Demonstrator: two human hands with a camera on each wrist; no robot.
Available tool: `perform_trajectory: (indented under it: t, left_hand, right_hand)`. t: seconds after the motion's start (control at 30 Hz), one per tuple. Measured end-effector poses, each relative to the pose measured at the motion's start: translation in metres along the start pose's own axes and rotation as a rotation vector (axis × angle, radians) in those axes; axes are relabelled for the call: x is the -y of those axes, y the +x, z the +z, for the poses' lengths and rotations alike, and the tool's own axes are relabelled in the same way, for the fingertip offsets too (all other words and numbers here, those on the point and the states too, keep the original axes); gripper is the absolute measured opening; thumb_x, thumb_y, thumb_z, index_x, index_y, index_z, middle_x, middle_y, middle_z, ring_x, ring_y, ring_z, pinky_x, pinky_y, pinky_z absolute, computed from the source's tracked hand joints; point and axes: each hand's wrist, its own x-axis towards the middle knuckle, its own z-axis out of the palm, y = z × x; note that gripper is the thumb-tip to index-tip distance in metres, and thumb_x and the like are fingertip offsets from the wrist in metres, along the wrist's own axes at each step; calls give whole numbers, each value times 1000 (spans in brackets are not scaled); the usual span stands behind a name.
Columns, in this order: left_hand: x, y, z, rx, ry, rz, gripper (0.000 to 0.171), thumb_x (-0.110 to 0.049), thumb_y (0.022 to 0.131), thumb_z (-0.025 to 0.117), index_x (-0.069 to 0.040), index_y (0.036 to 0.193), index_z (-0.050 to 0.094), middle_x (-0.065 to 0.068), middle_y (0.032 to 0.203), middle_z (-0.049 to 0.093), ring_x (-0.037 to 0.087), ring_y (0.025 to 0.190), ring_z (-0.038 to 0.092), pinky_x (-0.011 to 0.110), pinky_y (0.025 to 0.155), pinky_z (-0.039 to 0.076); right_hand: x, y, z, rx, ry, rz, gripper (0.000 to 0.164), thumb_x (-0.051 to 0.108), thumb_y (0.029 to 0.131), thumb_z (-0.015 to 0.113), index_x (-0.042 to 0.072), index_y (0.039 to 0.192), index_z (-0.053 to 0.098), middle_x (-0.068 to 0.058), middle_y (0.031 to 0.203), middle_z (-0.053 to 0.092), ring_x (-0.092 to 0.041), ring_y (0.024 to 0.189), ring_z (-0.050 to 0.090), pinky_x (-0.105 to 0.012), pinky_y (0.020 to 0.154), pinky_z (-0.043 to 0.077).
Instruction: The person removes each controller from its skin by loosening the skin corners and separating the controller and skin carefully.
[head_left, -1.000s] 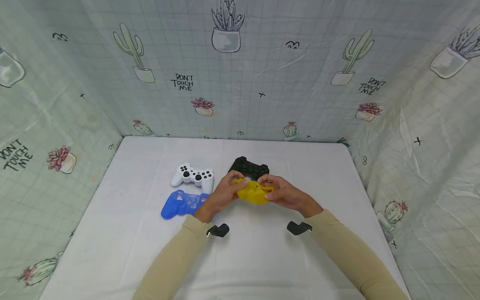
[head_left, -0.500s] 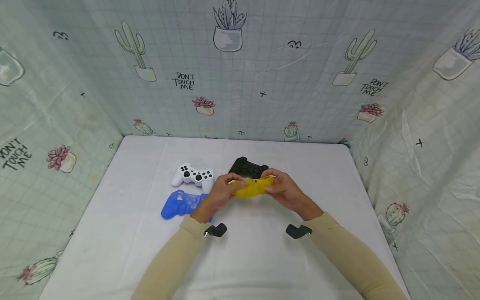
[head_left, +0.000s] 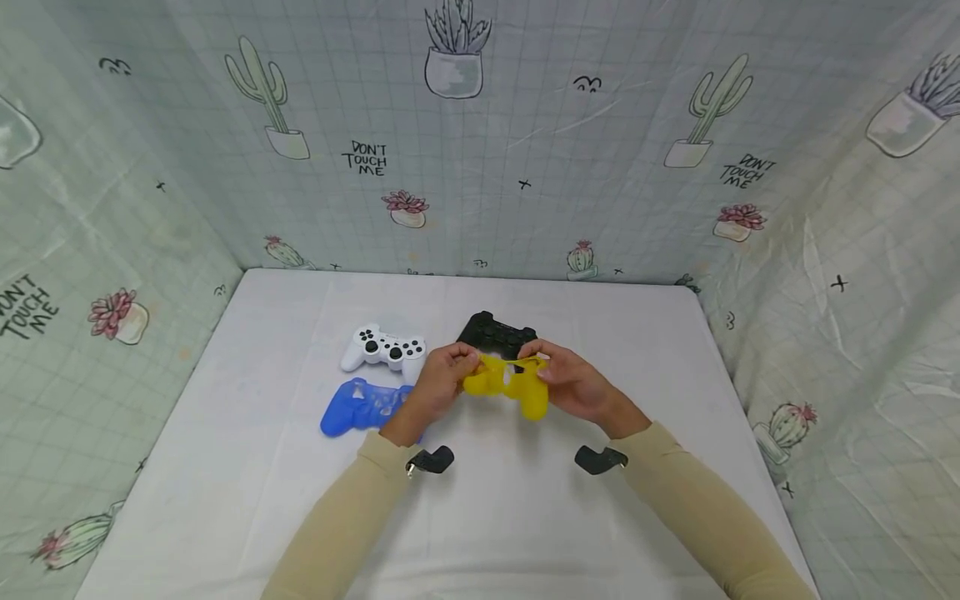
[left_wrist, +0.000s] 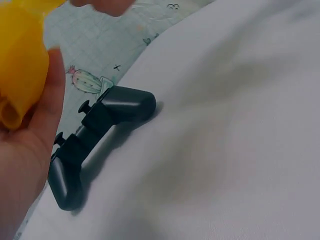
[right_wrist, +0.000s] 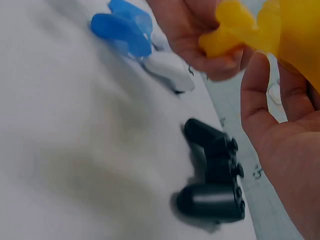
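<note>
Both hands hold a soft yellow game controller cover (head_left: 533, 395) above the table, in front of a black game controller (head_left: 491, 334). My left hand (head_left: 441, 379) pinches the cover's left end, while my right hand (head_left: 572, 379) pinches its upper right edge. In the head view the cover hangs with its grip parts downward and holes in its middle. The left wrist view shows the yellow cover (left_wrist: 20, 60) against the left fingers, and the black controller (left_wrist: 100, 135) lies apart beyond. In the right wrist view the cover (right_wrist: 300, 35) lies across the right fingertips.
A white game controller (head_left: 386, 348) lies left of the hands, partly behind the left one. Nearer me is a blue controller cover (head_left: 363, 407), its right part hidden by the left forearm. Cactus-print cloth (head_left: 480, 167) walls the white table (head_left: 262, 467) at the back and sides.
Between the hands the yellow cover has turned, so its grip parts now hang down and its openings show. The hands have shifted only slightly, and the controllers lie where they were.
</note>
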Motion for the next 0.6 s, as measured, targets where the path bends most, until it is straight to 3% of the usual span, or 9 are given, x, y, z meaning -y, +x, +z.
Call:
perform_trajectory:
  t: [0.07,0.17,0.33,0.5,0.6]
  left_hand:
    - [-1,-1,-1,54,-99,-29,22,-8,109,49,-9,94,65,-2,87,62,11,82,59,17,76,58]
    - [-2,-1,-2,187,-191,-45,33,-10,111,43,-13,87,65,-3,85,58,9,79,56,16,73,55]
    - [-3,-2,-1,368,-166,-39,24,-5,109,42,-14,98,62,-4,88,63,9,81,62,18,76,57]
    - [-5,-2,-4,426,-154,-57,24,2,106,40,-14,109,57,-1,102,64,13,89,66,22,81,60]
    - [-8,-3,-4,466,-126,-59,26,7,100,48,-15,111,58,0,107,64,14,95,67,24,83,61]
  right_hand:
    - [-1,-1,-4,-21,-7,5,37,-6,105,29,12,121,57,-4,114,59,-15,101,66,-22,93,59]
    - [-2,-3,-9,-36,-21,7,36,-3,105,28,11,119,58,-2,111,63,-15,99,66,-22,92,59]
    - [-2,-4,-12,-58,-62,-6,32,4,108,26,10,119,56,-1,99,61,-14,93,61,-21,90,56]
    - [-2,-5,-12,-102,-61,-15,27,0,104,35,10,118,55,1,82,58,-15,85,59,-23,88,56]
    - [-3,-4,-13,-138,-56,-23,26,-3,103,39,11,118,56,1,80,60,-13,80,59,-22,84,59]
